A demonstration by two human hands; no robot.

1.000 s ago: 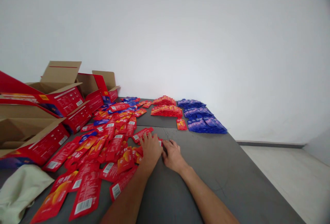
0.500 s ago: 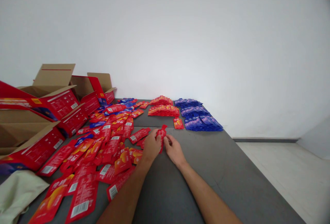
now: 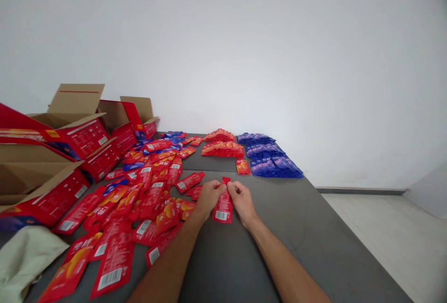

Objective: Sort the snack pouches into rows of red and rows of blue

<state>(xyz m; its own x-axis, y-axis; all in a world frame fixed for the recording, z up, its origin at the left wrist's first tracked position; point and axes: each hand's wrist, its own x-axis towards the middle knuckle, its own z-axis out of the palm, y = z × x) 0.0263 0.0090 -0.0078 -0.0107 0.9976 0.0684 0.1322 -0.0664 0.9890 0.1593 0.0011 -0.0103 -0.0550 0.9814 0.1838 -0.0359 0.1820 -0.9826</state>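
Note:
Between my hands is a red sachet (image 3: 222, 209), its barcode side facing me and its barcode end pointing towards me. My left hand (image 3: 210, 197) pinches its narrow far end from the left. On the right edge of that same end, the thumb and fingers of my right hand (image 3: 242, 200) are closed. A loose heap of red and orange sachets (image 3: 152, 196) spreads to the left of my left hand. Beyond the hands, a single orange-red sachet (image 3: 242, 166) lies flat in front of overlapping rows of orange-red sachets (image 3: 223, 149).
Overlapping rows of blue sachets (image 3: 275, 167) lie at the back right of the grey table (image 3: 279, 247). Open red cartons (image 3: 52, 196) line the left side, with a pale cloth (image 3: 28, 259) in front. A white wall (image 3: 244, 51) stands behind; pale floor shows right.
The sachet has turned from edge-on to flat, so its barcode side now shows. Both hands have moved slightly right, and my right hand has closed on its far end.

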